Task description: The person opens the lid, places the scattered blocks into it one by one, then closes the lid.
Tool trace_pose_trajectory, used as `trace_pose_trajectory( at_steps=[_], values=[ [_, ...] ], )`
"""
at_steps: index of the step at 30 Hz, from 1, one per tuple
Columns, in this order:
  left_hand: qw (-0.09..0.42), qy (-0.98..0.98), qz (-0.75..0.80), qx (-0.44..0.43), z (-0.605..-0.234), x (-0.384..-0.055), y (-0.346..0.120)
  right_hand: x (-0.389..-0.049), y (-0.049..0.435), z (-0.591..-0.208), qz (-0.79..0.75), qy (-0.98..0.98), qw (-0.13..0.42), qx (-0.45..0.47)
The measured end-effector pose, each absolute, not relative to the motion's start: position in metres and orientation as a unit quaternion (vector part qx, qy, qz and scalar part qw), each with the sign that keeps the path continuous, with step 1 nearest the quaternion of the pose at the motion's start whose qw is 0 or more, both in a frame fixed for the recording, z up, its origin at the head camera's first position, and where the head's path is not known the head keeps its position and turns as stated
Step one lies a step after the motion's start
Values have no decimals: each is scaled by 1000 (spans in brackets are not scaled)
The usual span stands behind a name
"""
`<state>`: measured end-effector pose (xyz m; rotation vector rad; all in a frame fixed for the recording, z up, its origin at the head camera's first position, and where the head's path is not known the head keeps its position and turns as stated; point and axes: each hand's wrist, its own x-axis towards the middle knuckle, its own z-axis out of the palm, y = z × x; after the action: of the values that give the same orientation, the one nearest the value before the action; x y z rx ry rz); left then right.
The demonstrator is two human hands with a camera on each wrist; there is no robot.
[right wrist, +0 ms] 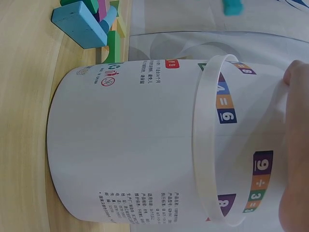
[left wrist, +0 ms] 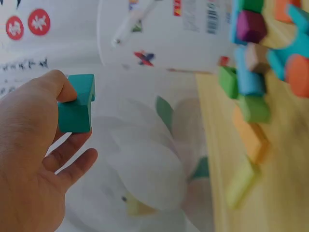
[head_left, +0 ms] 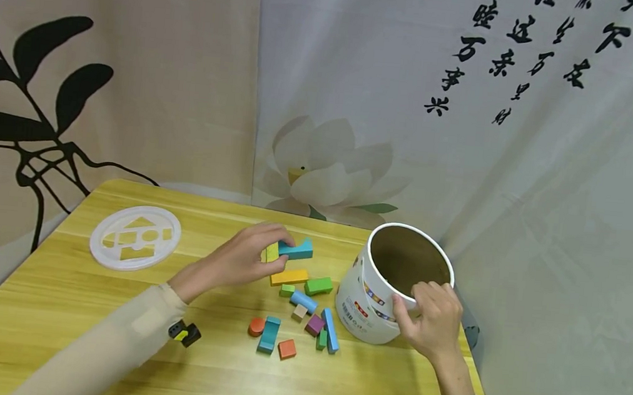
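My left hand [head_left: 252, 251] pinches a teal arch block [head_left: 299, 249] between thumb and fingers, raised above the table in the left wrist view. Below and around it are loose wooden blocks, among them an orange block [head_left: 289, 277], a green block [head_left: 318, 285] and a blue cylinder [head_left: 304, 301]. My right hand [head_left: 433, 317] grips the near rim of a white bucket [head_left: 366, 302], thumb outside and fingers over the edge. The bucket stands tilted slightly in the head view, and its bottom inside is hidden. Its white handle [right wrist: 205, 140] hangs across the printed side.
A white lid [head_left: 101, 254] with cut-out shapes lies at the table's left. Nearer me sit a red cylinder [head_left: 256, 326], another teal arch block [head_left: 268, 335] and an orange-red cube [head_left: 287, 348]. A printed curtain [head_left: 347, 100] hangs behind the wooden table [head_left: 194, 369].
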<state>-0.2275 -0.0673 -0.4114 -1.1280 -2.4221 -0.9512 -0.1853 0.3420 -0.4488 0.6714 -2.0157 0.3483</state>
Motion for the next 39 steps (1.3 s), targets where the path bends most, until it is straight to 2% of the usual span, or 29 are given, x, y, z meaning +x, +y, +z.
trace_pose_trajectory(
  at_steps=[9,20,31,35,39],
  values=[
    [159,-817,-317,-455,-367,-242,-13,-189,340,-447,140,-819,480,282],
    [142,-797,-301,-503,-337,-257,50,-188,342,-448,139,-824,472,282],
    [76,-813,-284,-502,-336,-266,100,-186,343,-449,135,-826,470,281],
    [54,-816,-283,-501,-338,-265,105,-186,343,-450,132,-825,473,281],
    [54,-824,-266,-498,-341,-266,100,-185,343,-449,129,-824,474,282]
  ],
)
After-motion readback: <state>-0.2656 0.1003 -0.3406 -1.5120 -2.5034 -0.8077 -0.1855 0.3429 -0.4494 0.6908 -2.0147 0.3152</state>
